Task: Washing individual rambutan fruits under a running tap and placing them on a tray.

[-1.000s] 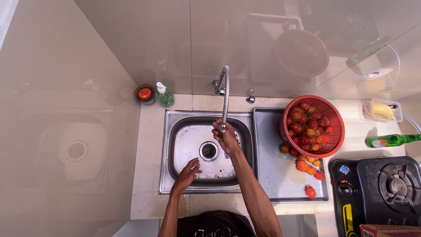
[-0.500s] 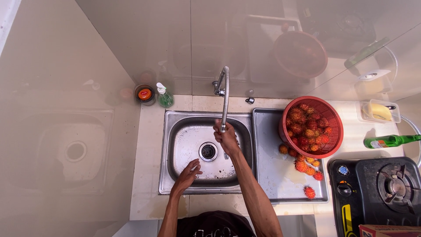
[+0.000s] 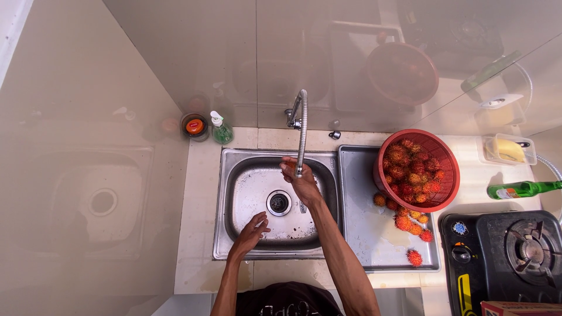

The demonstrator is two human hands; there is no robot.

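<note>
The right hand is raised over the back half of the steel sink, directly under the outlet of the long gooseneck tap. Its fingers are curled around a small orange-red fruit, most likely 1 of the rambutans, though only a sliver of it shows at the hand's 11 o'clock edge. The fruit sits just to the 9 o'clock side of the tap's tip, touching or nearly touching it. I cannot tell whether water is running.

The left hand lies lower, at about 7 o'clock from the drain, fingers loosely spread and pointing toward 1 o'clock, holding nothing and resting on or just above the basin floor. The right hand is clearly the nearer of the 2 to both fruit and tap.

At 3 o'clock from the sink, a red basket full of rambutans stands on the draining board, with several loose rambutans scattered at its 6 o'clock side. A soap bottle stands at 11 o'clock of the basin, a green bottle and gas stove far to 3 o'clock.

Compared with 0.5 s ago, both hands sit in almost the same places; the right hand has kept its grip under the tap, and the left hand has barely shifted.
</note>
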